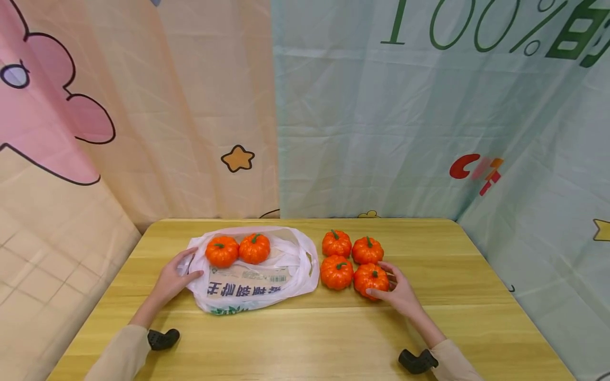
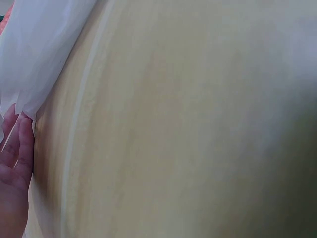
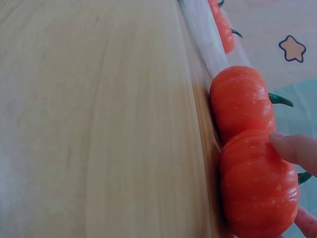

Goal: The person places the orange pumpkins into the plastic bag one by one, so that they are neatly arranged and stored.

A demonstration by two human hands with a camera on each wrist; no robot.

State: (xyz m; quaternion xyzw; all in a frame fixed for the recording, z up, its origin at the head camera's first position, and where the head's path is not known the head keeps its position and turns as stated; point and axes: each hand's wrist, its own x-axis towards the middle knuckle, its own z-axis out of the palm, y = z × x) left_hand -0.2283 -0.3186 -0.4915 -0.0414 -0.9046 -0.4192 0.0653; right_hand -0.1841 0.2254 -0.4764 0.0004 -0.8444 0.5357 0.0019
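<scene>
A white plastic bag [image 1: 305, 286] lies spread on the table, printed with dark characters and green leaves. Two small orange pumpkins [image 1: 222, 252] with green stems sit together at its mouth. My left hand [image 1: 174, 275] holds the bag's left edge between thumb and fingers; in the left wrist view, the white plastic [image 2: 42, 44] covers some fingertips. To the right of the bag stand several more pumpkins [image 1: 337, 272] in a close cluster. My right hand [image 1: 397, 290] grips the front right pumpkin [image 1: 369, 280], thumb at its front and fingers around its far side.
The wooden table [image 1: 286, 344] ends at a back edge against printed curtains [image 1: 362, 132]. A black band device [image 1: 163, 339] is worn at the left wrist, and another black device [image 1: 418, 361] at the right one.
</scene>
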